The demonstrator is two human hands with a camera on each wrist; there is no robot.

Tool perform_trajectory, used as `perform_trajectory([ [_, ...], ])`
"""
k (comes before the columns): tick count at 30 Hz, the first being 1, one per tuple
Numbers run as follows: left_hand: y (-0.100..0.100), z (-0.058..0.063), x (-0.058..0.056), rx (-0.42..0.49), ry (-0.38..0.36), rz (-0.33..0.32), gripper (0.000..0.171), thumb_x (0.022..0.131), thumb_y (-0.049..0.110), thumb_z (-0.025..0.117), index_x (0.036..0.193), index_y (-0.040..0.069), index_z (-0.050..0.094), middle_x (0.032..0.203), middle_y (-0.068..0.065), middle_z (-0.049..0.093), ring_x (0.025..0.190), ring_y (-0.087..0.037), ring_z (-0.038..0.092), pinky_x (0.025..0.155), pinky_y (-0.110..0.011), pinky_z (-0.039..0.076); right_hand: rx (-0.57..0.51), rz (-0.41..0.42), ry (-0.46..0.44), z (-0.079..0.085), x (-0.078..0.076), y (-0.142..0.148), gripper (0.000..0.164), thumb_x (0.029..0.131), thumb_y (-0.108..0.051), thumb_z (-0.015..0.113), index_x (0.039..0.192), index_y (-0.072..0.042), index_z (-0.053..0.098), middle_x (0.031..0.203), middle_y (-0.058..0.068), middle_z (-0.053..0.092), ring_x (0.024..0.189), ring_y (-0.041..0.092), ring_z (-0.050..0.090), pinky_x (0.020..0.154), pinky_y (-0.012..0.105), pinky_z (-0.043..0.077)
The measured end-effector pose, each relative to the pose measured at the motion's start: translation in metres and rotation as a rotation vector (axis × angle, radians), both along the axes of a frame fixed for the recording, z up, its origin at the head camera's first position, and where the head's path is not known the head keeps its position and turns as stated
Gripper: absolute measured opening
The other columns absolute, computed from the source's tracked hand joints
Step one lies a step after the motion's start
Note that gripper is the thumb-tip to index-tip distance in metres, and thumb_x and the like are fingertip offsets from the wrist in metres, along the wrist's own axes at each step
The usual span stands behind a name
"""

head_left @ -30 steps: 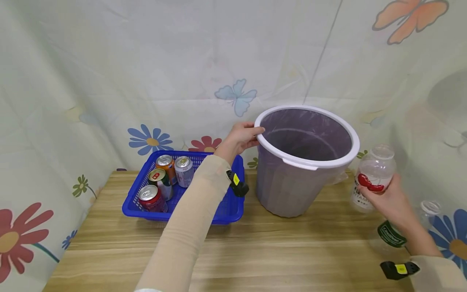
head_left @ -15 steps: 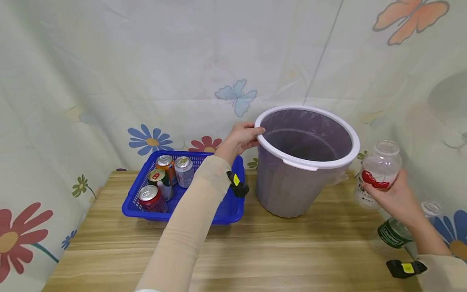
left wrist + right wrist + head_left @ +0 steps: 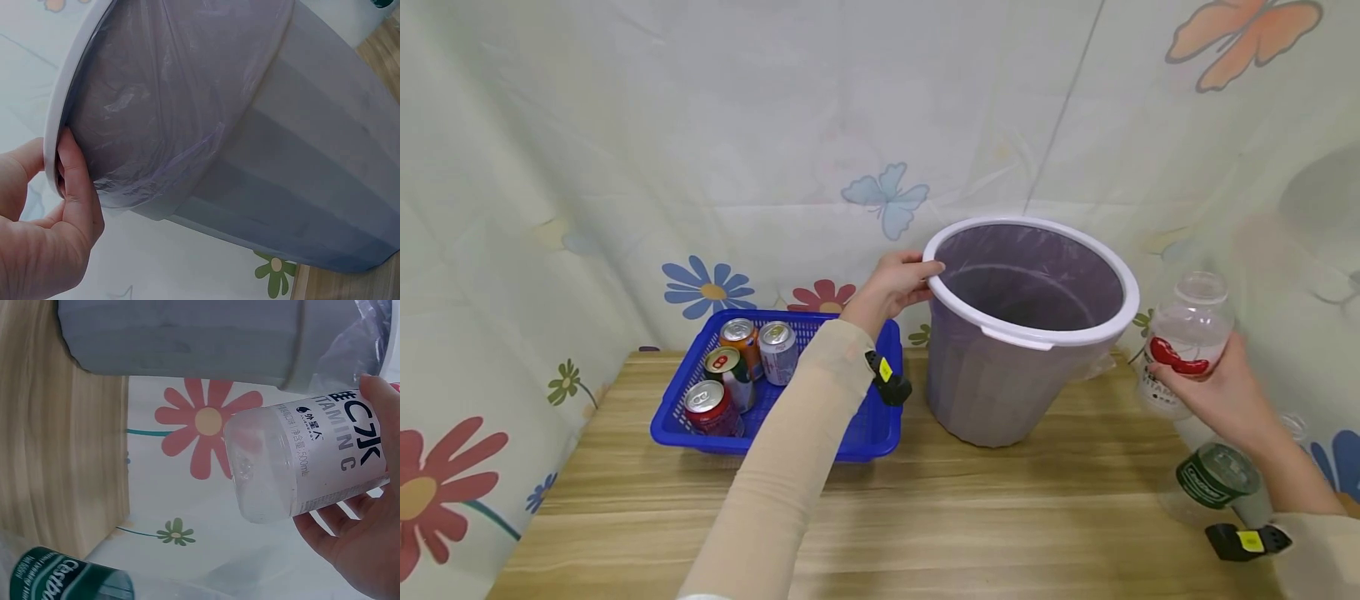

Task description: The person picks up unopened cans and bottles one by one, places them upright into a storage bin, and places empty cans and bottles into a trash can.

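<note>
My left hand (image 3: 898, 283) pinches the white rim of a grey trash bin (image 3: 992, 392) at its left side, thumb on one face and fingers on the other. A thin translucent purple bag (image 3: 156, 112) lines the bin and folds over its outside. To the right of the bin, my right hand (image 3: 1236, 404) grips a clear plastic bottle (image 3: 1195, 325) with a white label and red cherries. In the right wrist view the bottle's base hangs apart from the table. Below that hand stands another clear bottle (image 3: 1213, 479) with a green label, partly hidden by the wrist.
A blue plastic basket (image 3: 662, 417) holds several drink cans (image 3: 715, 408) on the left of the wooden table (image 3: 970, 533). My left forearm passes over the basket's right part. A flower-printed curtain (image 3: 760, 108) hangs close behind and along both sides.
My right hand has lifted the cherry-labelled bottle a little up and to the right. The left hand, bin and basket stay where they were.
</note>
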State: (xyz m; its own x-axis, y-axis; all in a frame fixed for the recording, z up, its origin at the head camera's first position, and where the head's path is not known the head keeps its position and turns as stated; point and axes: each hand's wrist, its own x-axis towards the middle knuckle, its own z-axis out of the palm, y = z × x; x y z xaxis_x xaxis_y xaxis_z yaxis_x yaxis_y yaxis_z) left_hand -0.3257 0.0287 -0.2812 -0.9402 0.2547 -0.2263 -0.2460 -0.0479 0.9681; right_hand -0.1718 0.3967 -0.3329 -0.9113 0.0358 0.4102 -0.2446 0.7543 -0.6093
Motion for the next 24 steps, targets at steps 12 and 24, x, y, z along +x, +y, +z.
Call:
perform_trajectory([
  [12,-0.001,0.001,0.0,-0.004,0.006,0.015,0.041,0.086,0.016,0.065,0.124,0.007,0.054,0.112,-0.014,0.06,0.075,-0.015,0.061,0.075,-0.028,0.055,0.029,-0.013,0.002,0.022,0.002,0.002,0.083,0.076,-0.012,0.074,0.138,-0.019,0.019,0.11,-0.019,0.034,0.093,-0.006,0.039,0.066,-0.002,0.031],
  [24,0.0,0.0,0.0,-0.003,0.004,0.014,0.039,0.086,0.015,0.065,0.122,0.006,0.054,0.118,-0.017,0.058,0.075,-0.015,0.061,0.075,-0.027,0.055,0.103,0.0,0.062,0.046,-0.003,0.001,0.081,0.072,-0.011,0.077,0.136,-0.022,0.03,0.107,-0.02,0.041,0.088,-0.01,0.042,0.065,-0.001,0.03],
])
